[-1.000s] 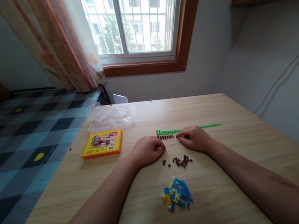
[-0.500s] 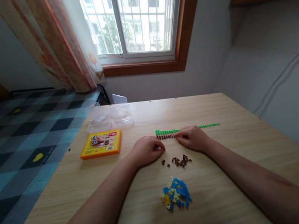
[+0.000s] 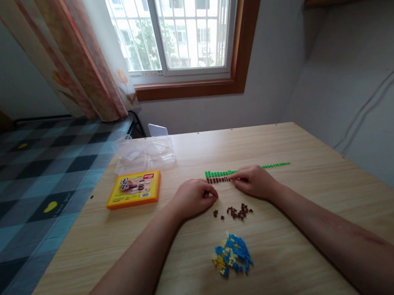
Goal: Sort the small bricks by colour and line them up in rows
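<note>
My left hand point(image 3: 193, 197) rests on the wooden table point(image 3: 309, 229), its fingers curled into a loose fist; whatever it may hold is hidden. My right hand point(image 3: 254, 181) pinches its fingertips together at the right end of a short row of tiny brown bricks point(image 3: 217, 180). Just behind that row runs a long line of green bricks point(image 3: 220, 173). A small scatter of loose brown bricks point(image 3: 237, 212) lies between my wrists. Nearer to me sits a heap of blue, yellow and white bricks point(image 3: 232, 256).
An orange and yellow box point(image 3: 133, 189) lies to the left of my hands, with a clear plastic container point(image 3: 144, 154) behind it. A bed with a checked cover point(image 3: 18, 187) adjoins the table's left edge. A window and a curtain stand behind the table.
</note>
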